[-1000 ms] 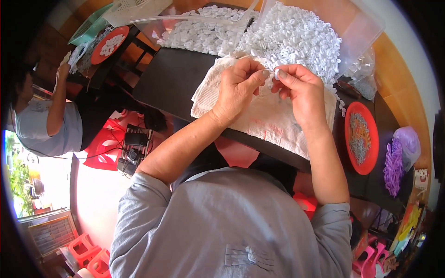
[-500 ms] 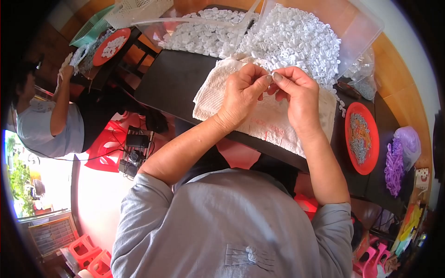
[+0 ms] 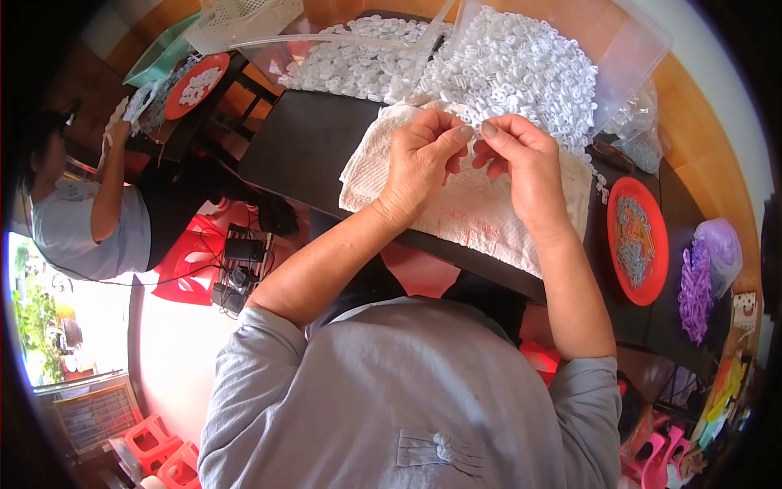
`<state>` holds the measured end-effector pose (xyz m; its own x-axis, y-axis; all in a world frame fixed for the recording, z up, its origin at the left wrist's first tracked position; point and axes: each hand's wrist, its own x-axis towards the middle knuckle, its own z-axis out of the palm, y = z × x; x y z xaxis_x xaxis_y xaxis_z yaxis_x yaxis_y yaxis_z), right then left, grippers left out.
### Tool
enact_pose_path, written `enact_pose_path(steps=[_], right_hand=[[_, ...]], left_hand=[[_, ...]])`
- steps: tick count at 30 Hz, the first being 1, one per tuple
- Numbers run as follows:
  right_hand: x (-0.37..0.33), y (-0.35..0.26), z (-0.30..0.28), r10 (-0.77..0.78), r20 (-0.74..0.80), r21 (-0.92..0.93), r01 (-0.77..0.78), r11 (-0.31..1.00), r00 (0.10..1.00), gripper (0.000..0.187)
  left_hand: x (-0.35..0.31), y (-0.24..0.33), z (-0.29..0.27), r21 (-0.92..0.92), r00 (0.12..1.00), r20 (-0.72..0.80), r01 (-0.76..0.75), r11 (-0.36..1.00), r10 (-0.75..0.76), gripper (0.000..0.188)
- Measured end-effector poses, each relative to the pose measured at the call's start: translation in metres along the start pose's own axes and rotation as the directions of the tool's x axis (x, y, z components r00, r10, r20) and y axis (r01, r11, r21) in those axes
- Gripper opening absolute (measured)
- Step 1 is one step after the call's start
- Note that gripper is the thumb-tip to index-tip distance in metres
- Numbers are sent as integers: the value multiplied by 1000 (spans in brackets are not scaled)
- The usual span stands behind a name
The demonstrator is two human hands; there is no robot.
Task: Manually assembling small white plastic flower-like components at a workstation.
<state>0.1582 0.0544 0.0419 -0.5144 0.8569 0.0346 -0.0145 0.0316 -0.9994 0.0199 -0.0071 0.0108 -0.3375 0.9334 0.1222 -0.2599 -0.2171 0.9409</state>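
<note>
Since 1 second ago the 2 hands have lifted slightly and drawn closer, fingertips now almost meeting above the white towel (image 3: pixel 481 220); this looks like fine joining or threading work on one tiny piece moving toward its finish. The left hand (image 3: pixel 419 163) curls inward, thumb and forefinger pinched on something too small to make out. The right hand (image 3: pixel 521 159) mirrors it, its grip also pinched tight at the fingertips. Both wrists hover over the dark worktop (image 3: pixel 309 147), forearms rising from the lower edge. Behind them lies a heap of small white pieces (image 3: pixel 521 69) in a clear tub.
</note>
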Motion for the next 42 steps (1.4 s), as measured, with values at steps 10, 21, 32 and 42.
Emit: enact_pose_path(steps=[10, 21, 32, 42], right_hand=[[3, 0, -11, -18, 89, 59, 13, 998, 996, 17], [0, -4, -7, -28, 85, -62, 33, 998, 996, 20], [2, -11, -25, 49, 285, -26, -43, 999, 957, 23], [-2, -13, -25, 98, 328, 43, -119, 992, 940, 24]], left_hand=[[-1, 6, -1, -38, 991, 120, 70, 997, -65, 11], [-2, 6, -2, -44, 995, 80, 61, 997, -57, 11], [-5, 10, 1, -77, 969, 237, -60, 995, 77, 26], [-9, 5, 4, -100, 936, 275, -201, 974, 221, 29]])
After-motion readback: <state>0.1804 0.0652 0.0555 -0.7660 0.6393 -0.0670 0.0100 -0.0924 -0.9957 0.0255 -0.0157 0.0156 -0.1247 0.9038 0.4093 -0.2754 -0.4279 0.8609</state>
